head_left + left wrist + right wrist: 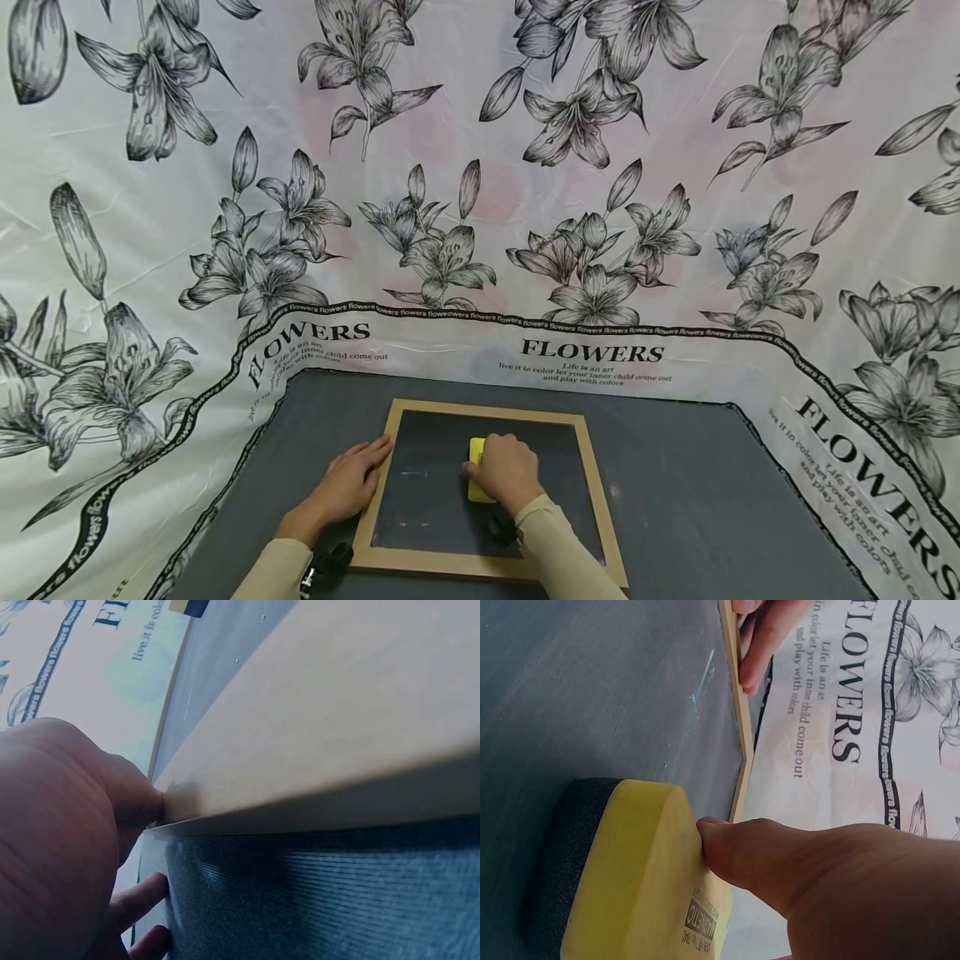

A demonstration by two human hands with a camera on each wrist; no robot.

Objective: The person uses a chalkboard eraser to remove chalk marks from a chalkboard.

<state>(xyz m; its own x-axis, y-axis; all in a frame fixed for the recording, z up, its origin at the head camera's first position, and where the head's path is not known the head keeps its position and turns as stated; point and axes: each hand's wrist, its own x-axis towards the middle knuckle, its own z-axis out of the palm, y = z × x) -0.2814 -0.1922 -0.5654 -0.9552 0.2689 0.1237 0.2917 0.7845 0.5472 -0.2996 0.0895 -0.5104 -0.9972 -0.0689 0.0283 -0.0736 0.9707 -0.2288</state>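
Head view — yellow eraser (477, 492) lies long-axis forward.

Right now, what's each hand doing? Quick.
Left hand: open, touching the rectangular light wooden frame.
Right hand: closed, holding the yellow block eraser with dark underside.
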